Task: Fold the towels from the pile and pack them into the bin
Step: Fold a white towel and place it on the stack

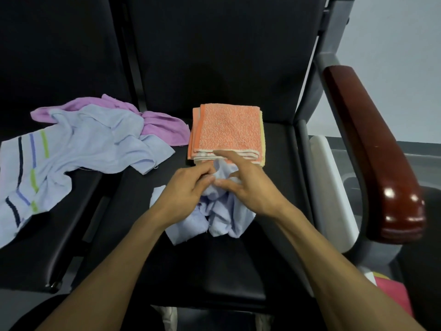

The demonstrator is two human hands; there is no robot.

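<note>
A crumpled light blue towel [222, 216] lies bunched on the black seat in front of me. My left hand [183, 189] pinches its upper edge, and my right hand [248, 185] pinches the same fold from the right, index finger stretched forward. Just beyond my hands sits a folded stack with an orange towel [229, 127] on top and a yellow one beneath it. On the seat to the left lies the unfolded pile: a light blue towel with coloured stripes [71, 154] and a purple towel [155, 123] behind it.
A black seat [214, 263] carries the work. A glossy wooden armrest [372, 151] runs down the right side, with a white object [331, 187] between it and the seat. Something pink and yellow [391, 292] shows at the lower right.
</note>
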